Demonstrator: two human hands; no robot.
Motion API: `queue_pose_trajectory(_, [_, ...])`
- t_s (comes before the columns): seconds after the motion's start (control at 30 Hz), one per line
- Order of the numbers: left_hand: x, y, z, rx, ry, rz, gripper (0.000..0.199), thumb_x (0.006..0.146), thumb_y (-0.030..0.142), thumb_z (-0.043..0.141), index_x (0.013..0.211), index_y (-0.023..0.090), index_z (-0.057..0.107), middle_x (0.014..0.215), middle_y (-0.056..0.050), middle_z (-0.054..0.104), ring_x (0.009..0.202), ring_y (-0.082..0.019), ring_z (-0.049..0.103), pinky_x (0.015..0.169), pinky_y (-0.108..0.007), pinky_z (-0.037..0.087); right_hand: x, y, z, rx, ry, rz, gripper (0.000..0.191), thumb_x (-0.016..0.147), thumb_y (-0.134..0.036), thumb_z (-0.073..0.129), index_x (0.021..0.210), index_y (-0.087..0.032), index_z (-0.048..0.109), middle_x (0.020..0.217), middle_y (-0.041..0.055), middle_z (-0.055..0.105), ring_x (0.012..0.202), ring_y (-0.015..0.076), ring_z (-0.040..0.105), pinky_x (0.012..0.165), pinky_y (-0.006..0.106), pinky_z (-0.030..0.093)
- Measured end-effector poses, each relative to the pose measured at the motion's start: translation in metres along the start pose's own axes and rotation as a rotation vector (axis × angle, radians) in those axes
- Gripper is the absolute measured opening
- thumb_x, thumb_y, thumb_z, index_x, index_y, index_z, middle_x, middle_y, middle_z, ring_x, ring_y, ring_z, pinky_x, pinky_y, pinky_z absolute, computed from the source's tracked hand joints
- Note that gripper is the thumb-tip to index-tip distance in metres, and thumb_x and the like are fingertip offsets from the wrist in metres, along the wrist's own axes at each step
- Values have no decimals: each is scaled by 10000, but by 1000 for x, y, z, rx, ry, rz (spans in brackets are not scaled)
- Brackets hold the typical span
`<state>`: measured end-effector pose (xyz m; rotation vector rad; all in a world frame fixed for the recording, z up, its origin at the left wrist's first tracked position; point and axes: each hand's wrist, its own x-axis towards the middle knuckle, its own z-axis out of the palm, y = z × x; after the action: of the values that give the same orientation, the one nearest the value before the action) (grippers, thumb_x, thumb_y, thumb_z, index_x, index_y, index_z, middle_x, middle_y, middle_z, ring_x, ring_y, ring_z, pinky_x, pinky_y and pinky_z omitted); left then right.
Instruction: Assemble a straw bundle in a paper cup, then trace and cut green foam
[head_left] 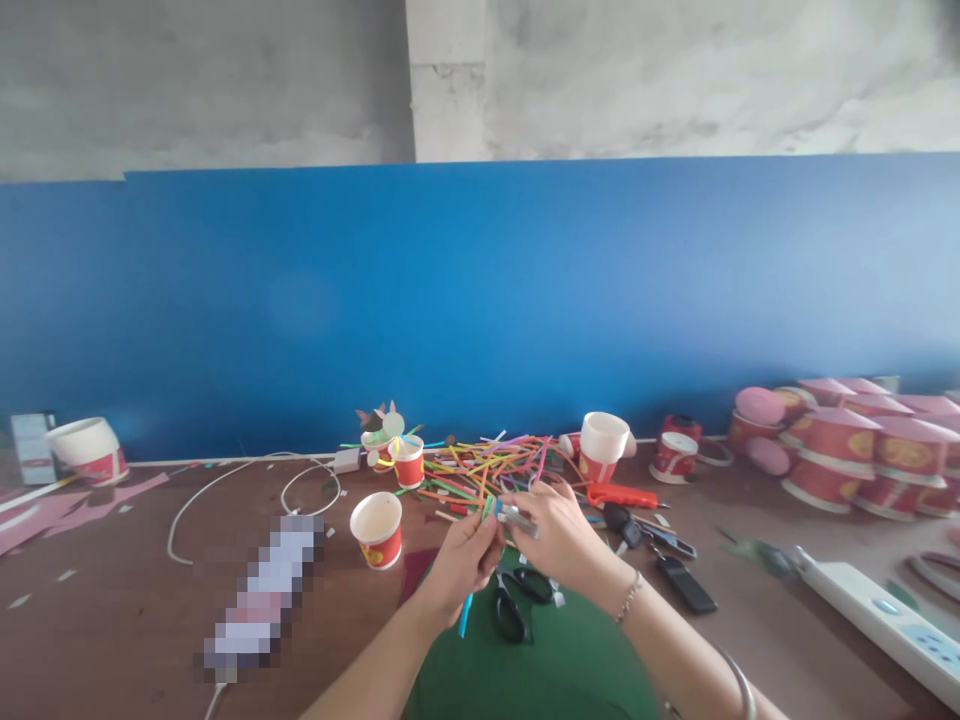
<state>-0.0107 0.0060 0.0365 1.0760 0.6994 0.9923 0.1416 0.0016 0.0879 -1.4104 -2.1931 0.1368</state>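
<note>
Head cam: left hand (466, 562) grips a blue stick (465, 615), right hand (556, 530) a grey thing (523, 522), probably fiddly close work, next move wants steadiness

Gap between front cup (377, 535), left hand (469, 560); straws (495, 463) (tangled) block beyond.

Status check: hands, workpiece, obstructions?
Left hand closed on blue strip. Right hand gripping silvery tool. Strip's end jutting out below. Black-handled scissors close by, possibly in the way.
</note>
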Motion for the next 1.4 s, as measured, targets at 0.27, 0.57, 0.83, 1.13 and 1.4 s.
queue_pose_trajectory(0.27, [-6,7,-2,9,-168,-139,383,768,505,581,712,126,576,402,91,339,318,-16,148,337,-204,46,8,28,21,603,-248,173,476,662,-163,572,1134,-182,629,619,-15,655,504,106,497,516,221,353])
queue_pose_trajectory(0.57, [-8,10,-3,139,-227,-227,412,772,503,564,750,102,659,377,73,380,298,-25,180,344,-227,60,8,30,15,1037,-487,359,500,564,-76,523,1032,-154,681,621,-37,653,562,89,534,549,198,373])
queue_pose_trajectory(0.83, [-9,12,-2,290,-264,-271,417,758,497,561,776,101,689,371,60,416,291,-34,223,346,-231,83,9,22,11,1198,-397,432,319,697,-242,596,985,-132,676,812,52,719,738,149,631,674,263,446])
queue_pose_trajectory(1.13, [-7,8,-2,388,-216,-288,421,740,513,563,755,111,689,370,56,428,307,-44,278,360,-213,121,6,7,6,1154,-285,415,429,632,-234,682,1040,-119,624,785,60,726,774,187,664,741,305,467])
queue_pose_trajectory(1.4, [-8,11,-1,402,-194,-274,381,749,470,548,713,120,692,340,59,397,309,-52,265,377,-219,124,5,0,12,1094,-194,431,445,620,-230,694,1047,-126,624,705,31,705,688,182,652,639,281,460])
